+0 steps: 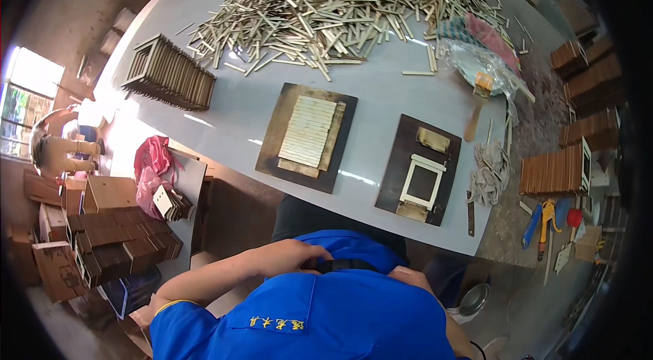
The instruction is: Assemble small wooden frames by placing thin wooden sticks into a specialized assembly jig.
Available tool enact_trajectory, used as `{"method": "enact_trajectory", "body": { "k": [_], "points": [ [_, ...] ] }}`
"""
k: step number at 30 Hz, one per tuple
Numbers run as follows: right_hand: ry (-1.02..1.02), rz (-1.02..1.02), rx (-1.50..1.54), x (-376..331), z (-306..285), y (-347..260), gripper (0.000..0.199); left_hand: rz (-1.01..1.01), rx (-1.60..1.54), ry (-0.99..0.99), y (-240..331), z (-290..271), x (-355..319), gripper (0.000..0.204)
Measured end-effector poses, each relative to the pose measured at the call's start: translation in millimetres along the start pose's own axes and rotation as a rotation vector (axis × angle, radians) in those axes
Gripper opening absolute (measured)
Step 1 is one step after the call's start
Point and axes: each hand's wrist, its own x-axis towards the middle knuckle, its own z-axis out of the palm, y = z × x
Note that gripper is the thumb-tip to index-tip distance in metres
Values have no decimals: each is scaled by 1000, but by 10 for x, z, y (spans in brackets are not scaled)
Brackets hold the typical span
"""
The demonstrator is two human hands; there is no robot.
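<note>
Both my hands are at my waist, over the blue shirt. My left hand is curled at one end of a black strap, with its thumb showing and its other fingertips hidden. My right hand lies at the strap's other side, its fingers mostly out of sight behind the shirt. On the table ahead, a dark board bears a row of pale wooden strips. To its right, a second dark board carries a small white rectangular frame between wooden blocks.
A large heap of thin wooden strips covers the table's far side. Stacked frames stand at left, near a pink bag. A brush, plastic-covered bowl and rag lie right. Another person bends at far left.
</note>
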Motion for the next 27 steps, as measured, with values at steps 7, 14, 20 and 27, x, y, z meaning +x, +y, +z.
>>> {"method": "enact_trajectory", "body": {
  "k": [7,14,20,27],
  "points": [
    [-27,-137,-290,269,-18,-185,15,179,-117,138,-525,292,-125,44],
    [-184,-128,-436,524,-119,-487,16,321,-162,193,-715,294,-326,39],
    [-222,151,-227,1002,-265,-692,17,352,-149,616,-652,-350,-391,23],
    [201,-106,122,1702,325,-946,22,23,17,1270,-550,-844,124,11]
  ]
}}
